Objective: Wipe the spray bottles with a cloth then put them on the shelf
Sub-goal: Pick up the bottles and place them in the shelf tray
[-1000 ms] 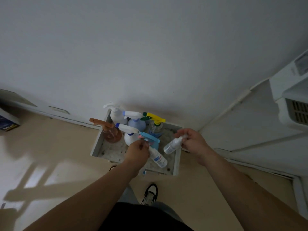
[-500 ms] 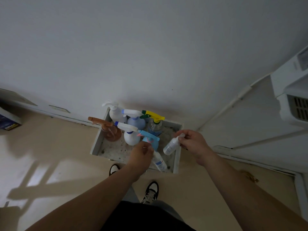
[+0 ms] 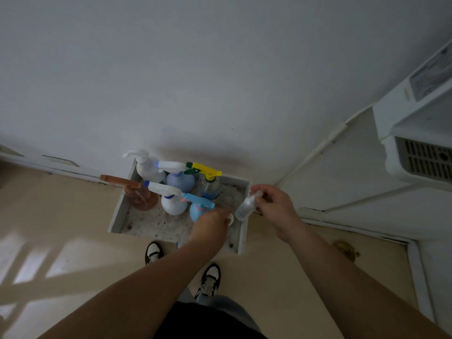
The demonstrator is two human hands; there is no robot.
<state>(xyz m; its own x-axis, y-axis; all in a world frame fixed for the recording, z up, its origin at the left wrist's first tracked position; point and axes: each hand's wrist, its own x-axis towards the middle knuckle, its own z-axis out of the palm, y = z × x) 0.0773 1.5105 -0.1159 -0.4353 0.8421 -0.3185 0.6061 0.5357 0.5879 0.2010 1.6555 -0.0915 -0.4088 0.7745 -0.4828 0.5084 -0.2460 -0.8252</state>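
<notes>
White plastic rims a low tray [image 3: 119,211] with a speckled stone floor, set on the ground against a pale wall. Six larger spray bottles [image 3: 172,204] stand upright in it, crowded toward the back and left; their triggers are white, yellow, blue and brown.

A person stands over the tray, both bare arms reaching down. The right hand [image 3: 274,209] pinches a small clear bottle [image 3: 245,208] by its neck, in the air above the tray's right end. The bottle's long axis is tilted: cap up and to the right inside the fingers, base pointing down and left. That base hangs just beside the left hand [image 3: 210,225], so the bottle sits between the two hands, with the right one carrying it.

The left hand is knuckles-up with fingers curled down toward the tray floor. A scrap of white [image 3: 230,219] shows at its fingertips, but whether it grips something cannot be told. No cloth is visible, so the wiping likely depends on whatever the left hand brings to that nearby base.
</notes>
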